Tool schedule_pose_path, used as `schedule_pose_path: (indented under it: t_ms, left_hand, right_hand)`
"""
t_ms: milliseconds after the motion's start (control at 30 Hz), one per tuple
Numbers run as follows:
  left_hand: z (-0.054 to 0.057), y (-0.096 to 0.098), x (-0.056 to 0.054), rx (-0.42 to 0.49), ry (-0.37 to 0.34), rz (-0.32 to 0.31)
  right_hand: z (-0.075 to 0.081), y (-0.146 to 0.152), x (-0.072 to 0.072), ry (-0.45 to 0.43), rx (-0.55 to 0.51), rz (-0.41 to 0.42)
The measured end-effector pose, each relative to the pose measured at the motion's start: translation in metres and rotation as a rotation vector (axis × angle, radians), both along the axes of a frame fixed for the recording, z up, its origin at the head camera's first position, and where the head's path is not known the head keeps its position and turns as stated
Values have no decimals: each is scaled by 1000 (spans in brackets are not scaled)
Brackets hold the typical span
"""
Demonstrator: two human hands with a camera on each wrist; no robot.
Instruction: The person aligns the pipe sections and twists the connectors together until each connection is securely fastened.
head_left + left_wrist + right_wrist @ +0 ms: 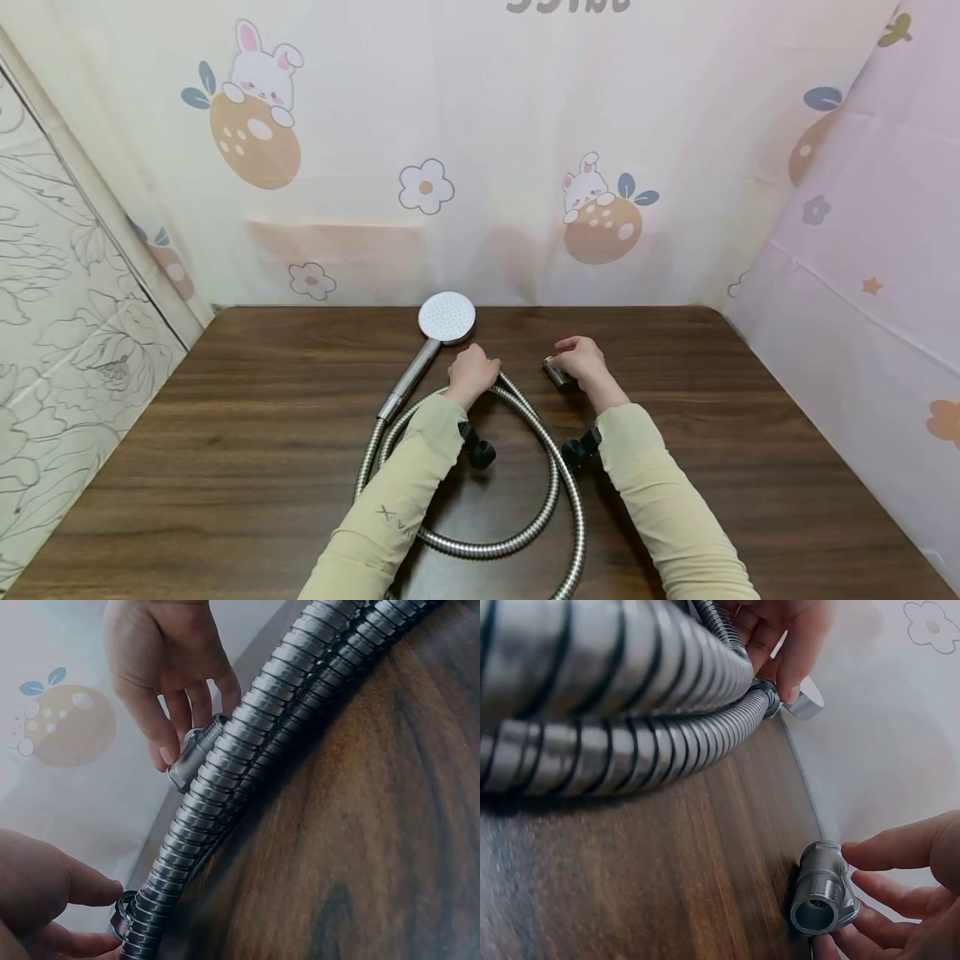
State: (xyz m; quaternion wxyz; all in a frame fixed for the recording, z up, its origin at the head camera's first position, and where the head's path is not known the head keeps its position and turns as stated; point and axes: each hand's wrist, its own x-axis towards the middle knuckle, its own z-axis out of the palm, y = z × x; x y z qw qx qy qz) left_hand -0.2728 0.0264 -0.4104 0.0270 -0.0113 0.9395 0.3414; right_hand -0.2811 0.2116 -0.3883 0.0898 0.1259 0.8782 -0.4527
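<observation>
Our left hand [472, 375] is on the far part of the table [712, 433], over the metal hose [480, 551], and its fingertips are closed from two sides on the nut [122, 919] at the hose end. Our right hand [583, 364] is to the right of the hose, also far from us, with its fingertips clamped around the metal connector [822, 859], apart from the nut. The shower head [447, 317] lies farther, to the left.

To handle these well, in our judgement, we should grip the connector by its body and leave its threaded end [821, 888] free of fingers. We should hold the nut steady and give the hose some slack, because its loops could pull the nut aside.

In the head view our right hand partly covers the connector, and the nut we cannot make out. The right wrist view shows the connector's open mouth; the left wrist view shows how our left fingers take the nut. Whether the connector touches the table, we cannot tell.
</observation>
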Motion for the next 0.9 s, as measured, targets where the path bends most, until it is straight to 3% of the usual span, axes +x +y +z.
schedule_pose_path:
  t_ms: [433, 900]
  left_hand:
    - [1, 6, 2, -34, -18, 15]
    - [1, 10, -3, -104, 15, 38]
  right_hand:
    - [4, -2, 3, -43, 140, 118]
    - [3, -4, 1, -60, 175, 131]
